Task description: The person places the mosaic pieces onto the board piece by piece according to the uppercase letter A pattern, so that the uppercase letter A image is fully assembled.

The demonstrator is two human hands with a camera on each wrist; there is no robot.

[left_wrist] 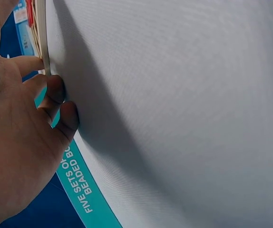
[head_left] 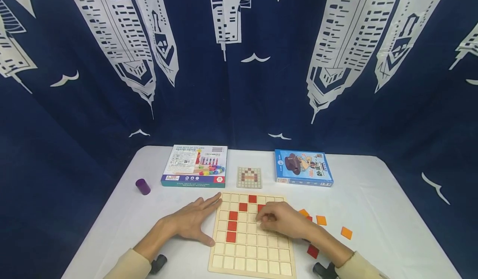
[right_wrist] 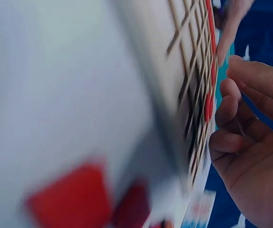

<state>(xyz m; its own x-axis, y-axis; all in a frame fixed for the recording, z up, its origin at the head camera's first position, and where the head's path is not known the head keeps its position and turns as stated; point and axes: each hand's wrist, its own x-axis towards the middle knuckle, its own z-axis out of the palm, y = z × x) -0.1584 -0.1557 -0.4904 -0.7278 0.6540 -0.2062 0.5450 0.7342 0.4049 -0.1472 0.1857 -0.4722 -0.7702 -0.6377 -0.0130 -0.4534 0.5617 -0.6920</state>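
A pale wooden grid board (head_left: 252,241) lies on the table, with several red square tiles set in its upper cells. My left hand (head_left: 192,221) spans the board's left edge, fingers spread and straight, thumb and fingertips at the rim. Over the upper right part of the board is my right hand (head_left: 281,220), its fingers bent and its fingertips low by a red tile (head_left: 261,208). No tile shows between those fingers, though their tips are partly hidden. The right wrist view shows the same right hand (right_wrist: 253,128) with curled fingers beside the board.
Loose orange tiles (head_left: 346,232) and red tiles (head_left: 313,251) lie right of the board, some near the right forearm. Behind it are a small pattern card (head_left: 249,177), a beaded boxes carton (head_left: 195,166) and a blue box (head_left: 303,168). A purple cylinder (head_left: 143,186) lies far left.
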